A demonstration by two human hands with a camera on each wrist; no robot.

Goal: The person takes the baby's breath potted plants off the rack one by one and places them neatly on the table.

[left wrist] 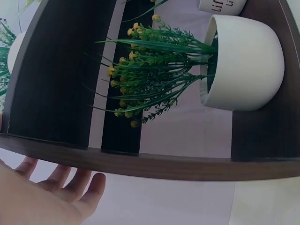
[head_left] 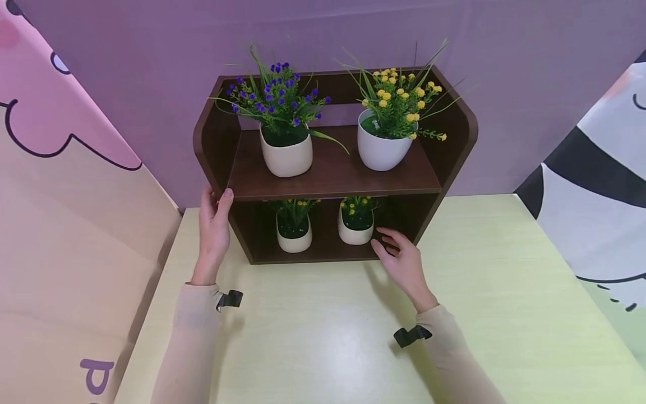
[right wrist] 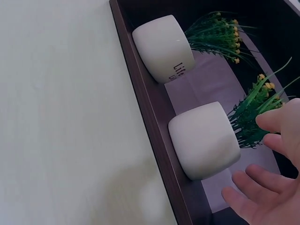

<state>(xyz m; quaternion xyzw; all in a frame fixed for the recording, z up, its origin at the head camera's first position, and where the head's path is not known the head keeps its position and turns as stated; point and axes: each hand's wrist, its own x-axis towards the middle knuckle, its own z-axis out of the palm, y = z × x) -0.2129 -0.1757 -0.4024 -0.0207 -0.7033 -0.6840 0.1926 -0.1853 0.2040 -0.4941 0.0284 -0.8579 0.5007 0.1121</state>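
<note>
A dark brown two-tier shelf [head_left: 333, 193] stands on the table. My left hand [head_left: 214, 235] holds its left side panel, the thumb at the front edge by the upper board and the fingers along the outside. My right hand [head_left: 401, 261] is just right of a white pot with yellow flowers [head_left: 355, 227] on the lower tier. Its fingers are spread and loosely bent around that pot's side, with nothing gripped. In the right wrist view a gap shows between the fingertips [right wrist: 229, 193] and the pot [right wrist: 204, 140].
Left of that pot stands another white pot with yellow flowers [head_left: 294, 238]. The upper tier bears a cream pot with purple flowers [head_left: 286, 157] and a white pot with yellow flowers [head_left: 383, 151]. A pale table [head_left: 313, 331] lies in front; a purple cloth [head_left: 151, 67] hangs behind.
</note>
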